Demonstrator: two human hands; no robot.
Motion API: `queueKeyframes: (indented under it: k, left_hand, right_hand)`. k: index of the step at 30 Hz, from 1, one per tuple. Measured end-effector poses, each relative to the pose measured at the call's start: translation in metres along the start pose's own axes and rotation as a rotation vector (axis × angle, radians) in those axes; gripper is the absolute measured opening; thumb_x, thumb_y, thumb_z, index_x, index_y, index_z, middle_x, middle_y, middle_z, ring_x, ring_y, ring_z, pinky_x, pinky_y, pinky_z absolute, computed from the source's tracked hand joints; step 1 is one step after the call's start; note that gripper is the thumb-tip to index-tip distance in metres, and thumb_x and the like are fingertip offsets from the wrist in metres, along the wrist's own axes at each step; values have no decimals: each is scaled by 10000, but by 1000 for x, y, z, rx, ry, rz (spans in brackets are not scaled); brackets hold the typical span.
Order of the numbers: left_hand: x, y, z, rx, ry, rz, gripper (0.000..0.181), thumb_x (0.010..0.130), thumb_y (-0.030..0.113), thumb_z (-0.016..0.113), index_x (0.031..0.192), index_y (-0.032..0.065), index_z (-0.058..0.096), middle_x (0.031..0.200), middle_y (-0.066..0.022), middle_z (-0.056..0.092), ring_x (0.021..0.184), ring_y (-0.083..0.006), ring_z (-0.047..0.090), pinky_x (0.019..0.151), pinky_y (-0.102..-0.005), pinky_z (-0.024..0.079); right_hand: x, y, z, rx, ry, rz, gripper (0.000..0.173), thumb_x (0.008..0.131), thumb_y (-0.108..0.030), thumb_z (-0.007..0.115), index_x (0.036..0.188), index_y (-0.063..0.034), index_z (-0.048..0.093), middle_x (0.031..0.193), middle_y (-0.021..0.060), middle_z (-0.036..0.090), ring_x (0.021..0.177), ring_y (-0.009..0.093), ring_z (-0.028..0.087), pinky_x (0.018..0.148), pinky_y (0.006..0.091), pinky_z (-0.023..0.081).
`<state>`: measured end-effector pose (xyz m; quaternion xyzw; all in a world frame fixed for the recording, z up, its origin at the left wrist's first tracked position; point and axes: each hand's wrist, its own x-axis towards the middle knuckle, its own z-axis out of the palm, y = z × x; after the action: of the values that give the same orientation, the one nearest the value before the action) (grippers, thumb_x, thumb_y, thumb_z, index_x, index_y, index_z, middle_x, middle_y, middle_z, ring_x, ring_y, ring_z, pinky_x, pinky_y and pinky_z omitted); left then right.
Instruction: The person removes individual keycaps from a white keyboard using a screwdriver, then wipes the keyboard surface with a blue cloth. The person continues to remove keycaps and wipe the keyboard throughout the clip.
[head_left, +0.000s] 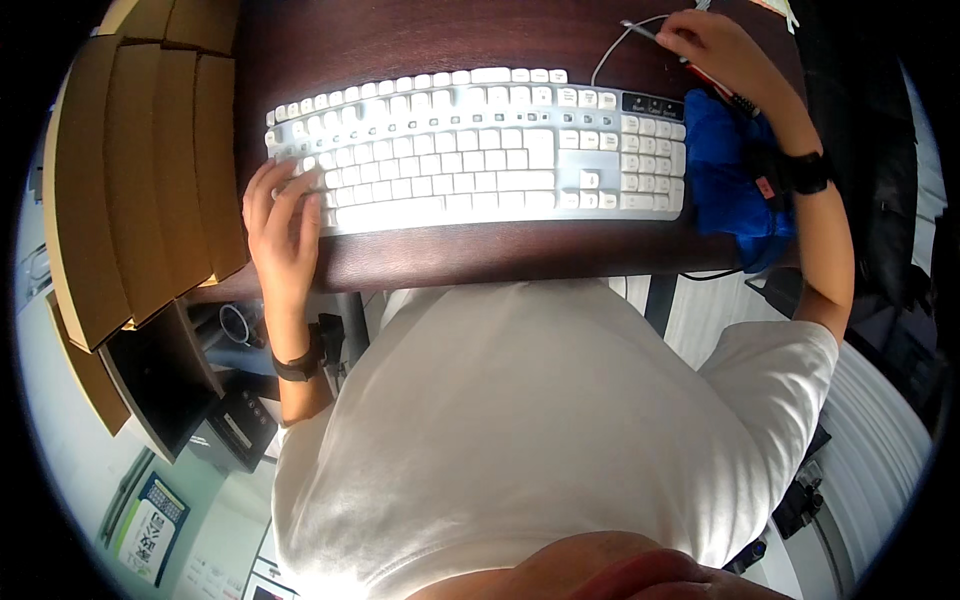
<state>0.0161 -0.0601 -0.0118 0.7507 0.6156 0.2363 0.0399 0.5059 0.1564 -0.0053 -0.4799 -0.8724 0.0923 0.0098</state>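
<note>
A white full-size keyboard (450, 180) lies on the dark wooden desk in front of me. One row of its keys is bare, showing small dark switch stems (455, 120). Loose white keycaps (405, 84) stand in a line along its far edge. My left hand (281, 202) rests at the keyboard's left end, fingers apart on the keys there, gripping nothing. At the far right of the desk, my right hand (701, 45) holds a thin metal tool (639, 31), its tip pointing left. A red and black item (716, 81) shows below that hand; whether it belongs to the tool is unclear.
A blue cloth (720, 172) lies bunched right of the keyboard, beneath my right forearm. The keyboard cable (611, 51) curves away behind. Stacked cardboard boxes (142, 180) stand at the left. The desk's front edge (487, 279) meets my shirt. A black box (234, 430) sits lower left.
</note>
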Motion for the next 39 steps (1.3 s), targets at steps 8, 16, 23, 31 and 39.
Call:
queueKeyframes:
  k: [8,16,23,31,39]
  left_hand:
    - [-18,-15,15,-80,118,-14,212,934,76,616,1119,17,700,1354,-147,580,1311,-345,498,1091,-442,394]
    - [-15,-20,15,-92,98,-1,203,941,90,624,1115,15,699,1347,-151,590,1317,-348,497,1098,-448,388]
    - [-13,-19,15,-98,110,1,207,935,93,628,1111,12,702,1337,-153,598,1309,-344,506,1096,-450,386]
    - [-16,-22,12,-101,101,-16,212,937,91,619,1117,22,706,1339,-149,599,1313,-345,503,1097,-447,387]
    - [-19,-23,10,-111,95,-30,234,943,113,615,1142,37,710,1350,-145,597,1324,-332,503,1102,-439,385]
  right_hand:
    - [-95,-68,-33,-98,103,71,504,879,-411,715,1219,-50,626,1169,152,639,1012,311,627,890,411,489]
    - [-121,-72,-23,143,97,204,403,807,-135,693,1202,-76,634,1167,161,653,1094,354,620,940,412,481]
    - [-74,-138,-66,134,-108,-26,363,800,-110,666,1160,-92,618,1099,146,679,936,310,690,824,369,538]
    - [-35,-149,-38,-103,-288,-180,219,866,-147,640,1071,-71,659,1038,79,708,834,239,704,750,347,555]
    - [16,-187,-62,318,55,-411,285,933,-223,598,1200,-145,657,1089,97,690,905,279,687,841,381,539]
